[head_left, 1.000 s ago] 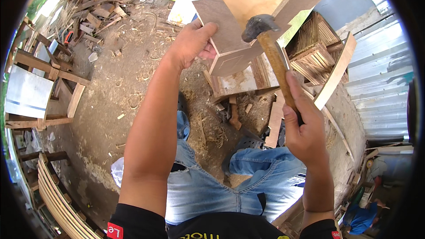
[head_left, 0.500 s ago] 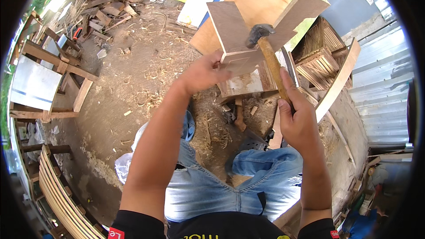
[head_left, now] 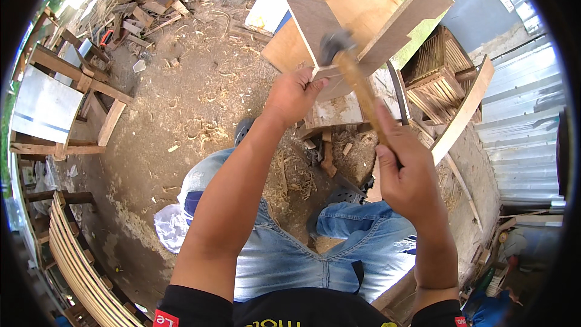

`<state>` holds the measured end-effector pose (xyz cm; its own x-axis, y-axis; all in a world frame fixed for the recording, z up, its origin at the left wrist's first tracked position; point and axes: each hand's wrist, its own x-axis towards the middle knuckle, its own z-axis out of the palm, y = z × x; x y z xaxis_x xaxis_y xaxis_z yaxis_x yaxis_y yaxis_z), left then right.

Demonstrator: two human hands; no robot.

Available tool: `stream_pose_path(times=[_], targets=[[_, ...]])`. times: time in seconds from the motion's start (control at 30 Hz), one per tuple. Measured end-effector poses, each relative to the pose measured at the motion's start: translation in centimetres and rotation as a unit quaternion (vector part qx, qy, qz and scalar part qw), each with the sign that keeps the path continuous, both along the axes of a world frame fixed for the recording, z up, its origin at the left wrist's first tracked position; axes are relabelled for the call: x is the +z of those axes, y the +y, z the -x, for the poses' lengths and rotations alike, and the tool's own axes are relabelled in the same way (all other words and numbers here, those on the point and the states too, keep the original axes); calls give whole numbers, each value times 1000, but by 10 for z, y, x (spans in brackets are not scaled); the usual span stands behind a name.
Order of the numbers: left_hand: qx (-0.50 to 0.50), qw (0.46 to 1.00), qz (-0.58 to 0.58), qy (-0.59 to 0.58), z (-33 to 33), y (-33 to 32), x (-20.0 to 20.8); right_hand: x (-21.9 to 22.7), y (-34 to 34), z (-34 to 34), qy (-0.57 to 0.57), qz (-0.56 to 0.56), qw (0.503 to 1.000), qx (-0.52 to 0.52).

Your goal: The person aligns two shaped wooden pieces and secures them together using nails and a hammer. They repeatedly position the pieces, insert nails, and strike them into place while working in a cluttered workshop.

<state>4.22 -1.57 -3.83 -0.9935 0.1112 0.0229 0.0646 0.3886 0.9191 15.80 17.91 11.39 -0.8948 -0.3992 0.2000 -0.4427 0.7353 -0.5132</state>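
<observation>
My right hand (head_left: 408, 169) is wrapped round the wooden handle of a hammer (head_left: 358, 88). The hammer's metal head is smeared by motion, over the near edge of a plywood assembly (head_left: 313, 17). This assembly has a panel on the left, a notched panel on the right and a short piece joining them at the near side. My left hand (head_left: 293, 95) grips its near left corner, thumb on the near piece and fingers partly hidden behind. Whether a nail is there, I cannot tell. Below the assembly is a low wooden stand (head_left: 333, 115) with a whitish, worn face.
A handsaw (head_left: 330, 160) lies on the dirt floor between my legs, among shavings. Slatted wooden pieces (head_left: 439, 85) and a long curved board (head_left: 466, 112) are on the right. A wooden frame (head_left: 78, 103) stands left; scrap wood (head_left: 145, 9) is heaped at the far left.
My left hand has moved right and slightly up, closing on the corner of the assembly. The hammer head has shifted left and is now blurred. The assembly has tilted or shifted slightly.
</observation>
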Motion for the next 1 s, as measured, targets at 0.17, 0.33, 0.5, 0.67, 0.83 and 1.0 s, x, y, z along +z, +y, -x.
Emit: stream_pose_path(times=[0.17,0.33,0.5,0.67,0.83,1.0], targets=[[3,1000,3,29,-2,5,1,3,-3,1,-2,26,1000,-14],[23,995,-62,74,1,9,-2,10,3,-1,28,11,999,-25],[10,999,19,34,6,4,9,0,5,2,19,27,999,-25],[8,999,41,18,11,6,16,-1,12,0,18,32,998,-44],[14,997,50,64,16,2,10,-7,14,2,15,34,999,-33],[9,997,60,50,17,-1,11,-20,7,9,43,35,998,5]])
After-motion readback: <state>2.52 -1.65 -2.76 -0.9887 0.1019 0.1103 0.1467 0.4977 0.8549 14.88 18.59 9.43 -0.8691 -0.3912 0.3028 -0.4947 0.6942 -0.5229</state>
